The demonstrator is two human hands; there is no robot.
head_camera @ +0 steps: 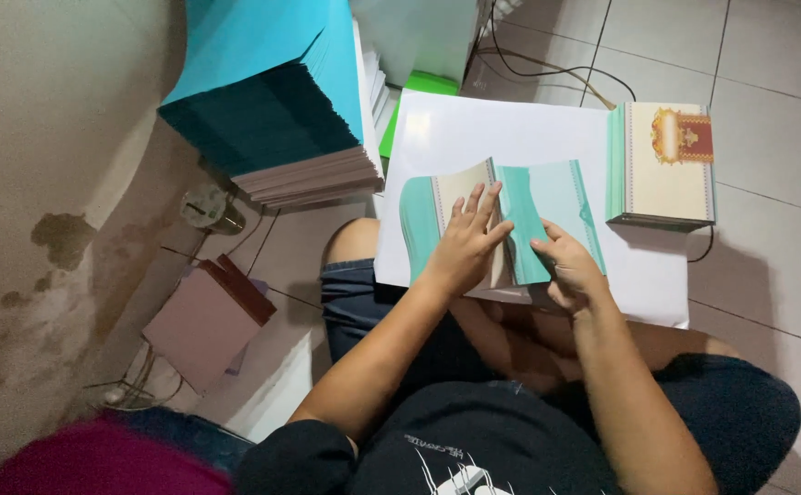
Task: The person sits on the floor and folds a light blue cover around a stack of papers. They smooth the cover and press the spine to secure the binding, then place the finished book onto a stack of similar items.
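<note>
Teal and cream printed card (510, 220) lies on a smooth white board (474, 137) across the person's lap, the left hand (465, 247) pressing flat on its fold with fingers spread, the right hand (567, 268) pinching its near right edge. Right of it stands a squared stack of cream cards (662, 165); far left, a tall pile of turquoise sheets (272, 82) rests above pale floor tiles (767, 92).

A tall stack of blue sheets (272, 87) is leaning at the upper left, with pale pink sheets (313, 181) lying beneath it. A stack of cream cards with a red and gold emblem (664, 163) is sitting at the upper right on the tiled floor (767, 55). Dark cables (547, 69) are trailing over the tiles. A pinkish folder (203, 321) is lying near the stained wall (52, 247).
</note>
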